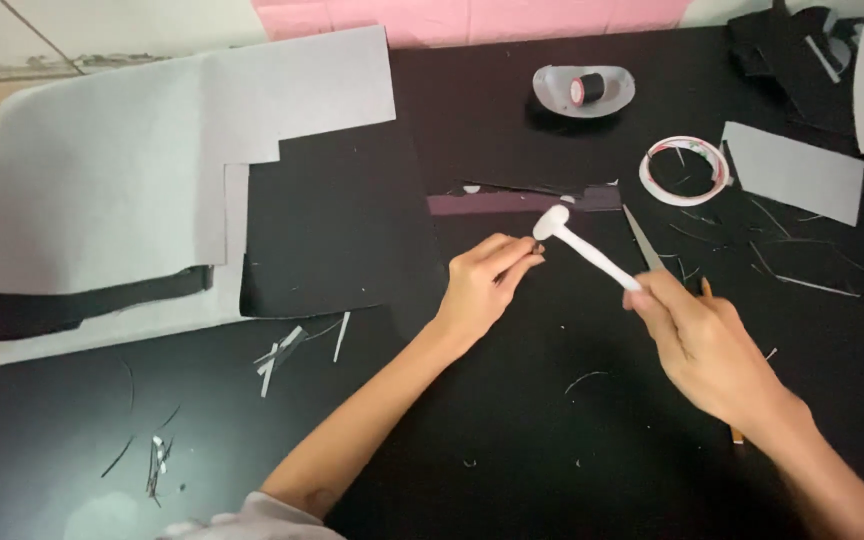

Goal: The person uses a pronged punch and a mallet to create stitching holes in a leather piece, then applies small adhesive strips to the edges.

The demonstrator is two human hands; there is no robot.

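My right hand (704, 345) grips the handle of a small white mallet (582, 250), whose head hovers just beside my left fingertips. My left hand (484, 283) pinches a tiny dark piece against the black table (512, 420), fingers closed on it. What that piece is, I cannot tell. A thin metal blade (642, 238) lies just behind the mallet's handle.
A large grey sheet (122, 170) and black sheets (337, 220) cover the left side. A dark strip (522, 200), a tape ring (685, 170), a clear dish with a spool (584, 90) and a grey card (794, 170) lie further back. Paper slivers (287, 350) are scattered around.
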